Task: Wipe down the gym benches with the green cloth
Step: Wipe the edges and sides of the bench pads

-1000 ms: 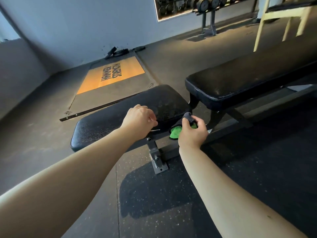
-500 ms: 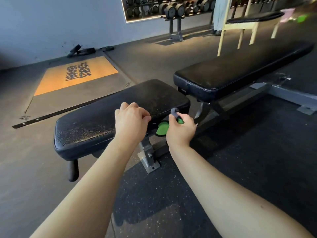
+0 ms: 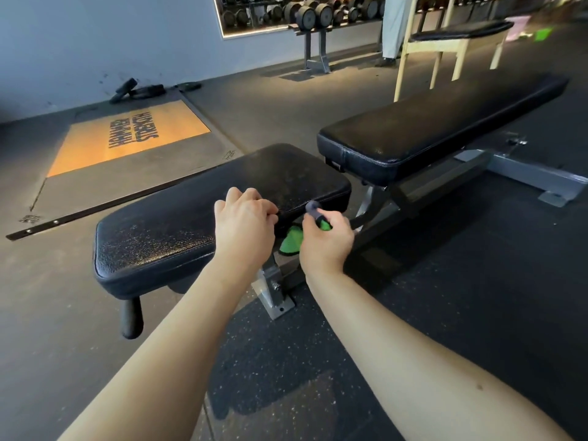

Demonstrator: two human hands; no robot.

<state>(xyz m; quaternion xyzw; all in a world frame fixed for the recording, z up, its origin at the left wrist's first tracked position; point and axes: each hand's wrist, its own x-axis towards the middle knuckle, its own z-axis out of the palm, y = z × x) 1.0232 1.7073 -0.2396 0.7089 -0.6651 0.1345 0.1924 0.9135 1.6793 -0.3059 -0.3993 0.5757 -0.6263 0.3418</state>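
left hand (image 3: 245,222): rests on the near edge of the seat pad (image 3: 178,230), knuckles up, fingers curled into a loose fist, nothing seen in them. right hand (image 3: 326,240): just right of the left hand, at the near right corner of the seat pad, fingers closed round the green cloth (image 3: 292,241). the cloth hangs below the pad's edge, and a grey fold shows above the fist. back pad (image 3: 429,128): beyond the seat pad's right end, a gap between them. orange platform (image 3: 127,138): on the floor behind the seat pad.
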